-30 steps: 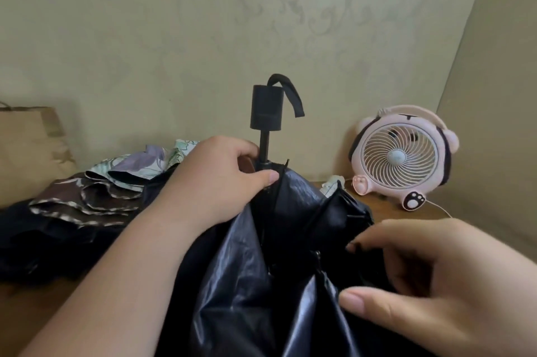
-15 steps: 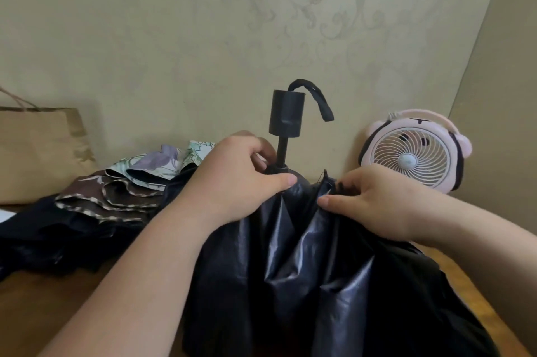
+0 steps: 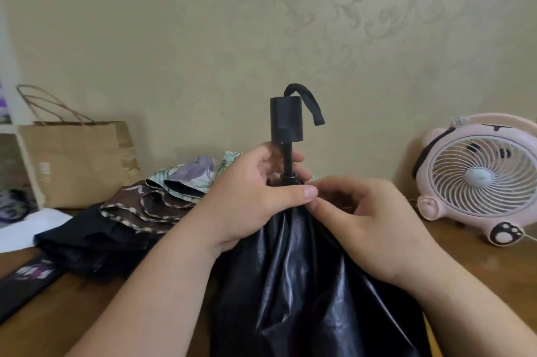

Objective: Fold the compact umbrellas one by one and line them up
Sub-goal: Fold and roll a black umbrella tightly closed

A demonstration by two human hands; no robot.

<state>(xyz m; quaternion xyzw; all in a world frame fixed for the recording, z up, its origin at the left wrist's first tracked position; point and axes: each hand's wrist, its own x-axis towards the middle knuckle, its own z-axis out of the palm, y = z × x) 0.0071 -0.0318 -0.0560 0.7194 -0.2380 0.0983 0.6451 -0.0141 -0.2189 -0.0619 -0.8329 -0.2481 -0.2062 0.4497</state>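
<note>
At the far left, a brown paper bag (image 3: 78, 162) with twisted handles stood upright against the wall at the back of the wooden table (image 3: 58, 307). In front of it lay a white sheet (image 3: 32, 227), and a dark flat object (image 3: 29, 279) with pale markings ran off the lower left edge. To the right of the bag, several unfolded umbrellas lay heaped on the table: a black one (image 3: 90, 243) nearest, a brown one with a patterned trim (image 3: 145, 208) over it, and a floral one (image 3: 189, 176) behind, close to the wall.

At the centre, the black umbrella (image 3: 305, 284) was held upright, handle upward, its glossy canopy hanging down loosely gathered. The handle (image 3: 286, 120), with its wrist strap (image 3: 311, 104) looping to the right, rose above both hands. The left hand (image 3: 250, 197) was closed around the top of the canopy just below the shaft, thumb lying across the front. The right hand (image 3: 369, 220) sat immediately beside it, its fingers (image 3: 322, 205) narrowed to a pinch on the fabric edge and touching the left thumb tip.

At the far right, a pink desk fan (image 3: 479, 178) with an animal design stood on the table, well apart from the hands.
</note>
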